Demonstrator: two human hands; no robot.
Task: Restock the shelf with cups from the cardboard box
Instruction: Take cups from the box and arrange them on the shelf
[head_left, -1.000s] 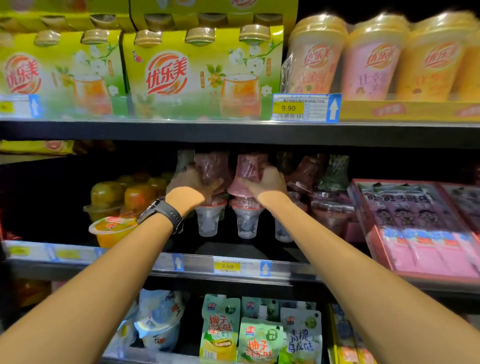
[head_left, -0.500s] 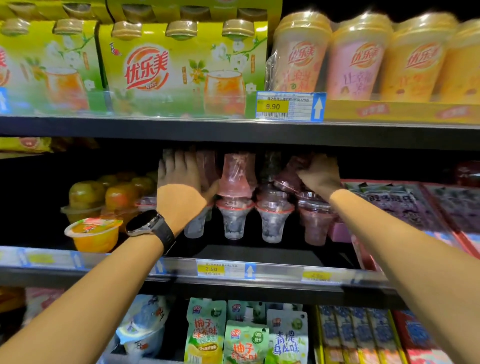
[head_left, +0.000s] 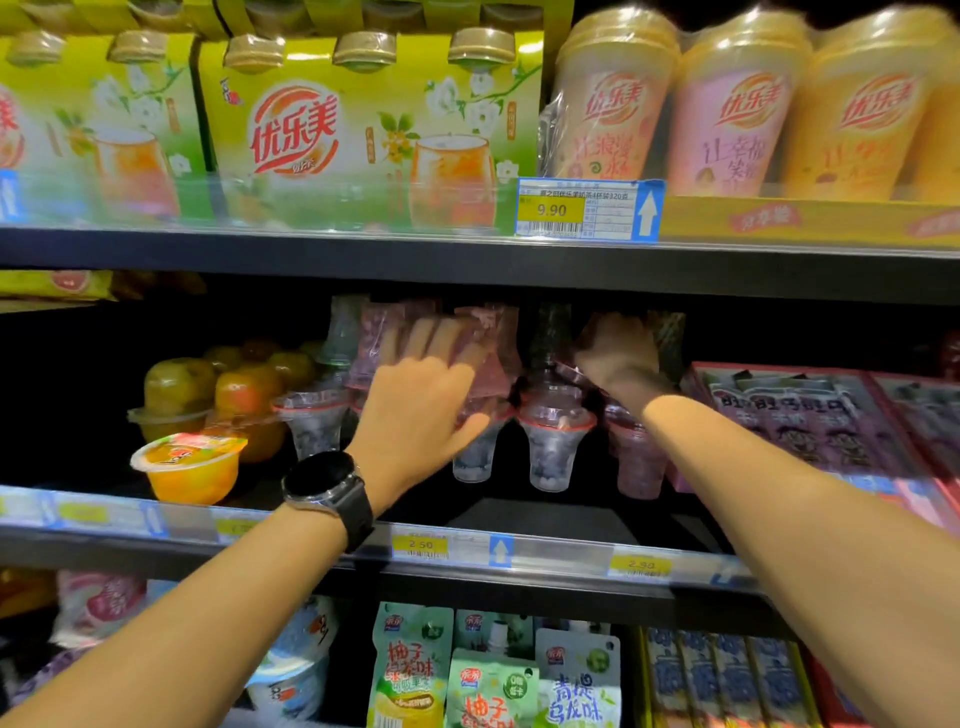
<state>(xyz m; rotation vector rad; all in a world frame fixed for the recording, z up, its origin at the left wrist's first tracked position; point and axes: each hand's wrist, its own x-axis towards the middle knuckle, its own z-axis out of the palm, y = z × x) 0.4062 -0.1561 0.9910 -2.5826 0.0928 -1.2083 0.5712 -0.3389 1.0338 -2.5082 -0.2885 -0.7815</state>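
Small clear cone-shaped cups (head_left: 550, 447) with red rims stand in a row on the middle shelf (head_left: 571, 519), with more cups turned upside down on top of them. My left hand (head_left: 415, 400), a black watch on its wrist, lies with straight fingers against the pink upside-down cups (head_left: 493, 353) in the middle of the row. At the right end of the row my right hand (head_left: 618, 358) curls its fingers round an upper cup (head_left: 569, 371), which it partly hides. No cardboard box is in view.
Orange fruit jelly cups (head_left: 189, 462) sit left of the row, and a pink tray of snack packs (head_left: 810, 415) crowds its right side. The top shelf (head_left: 467, 260) hangs low over the stacked cups, carrying green drink cartons and tall milk-tea cups. Pouches fill the shelf below.
My left hand has slid right, from the left cups onto the pink upside-down ones. My right hand went from the middle stack to the right stack and stays there.
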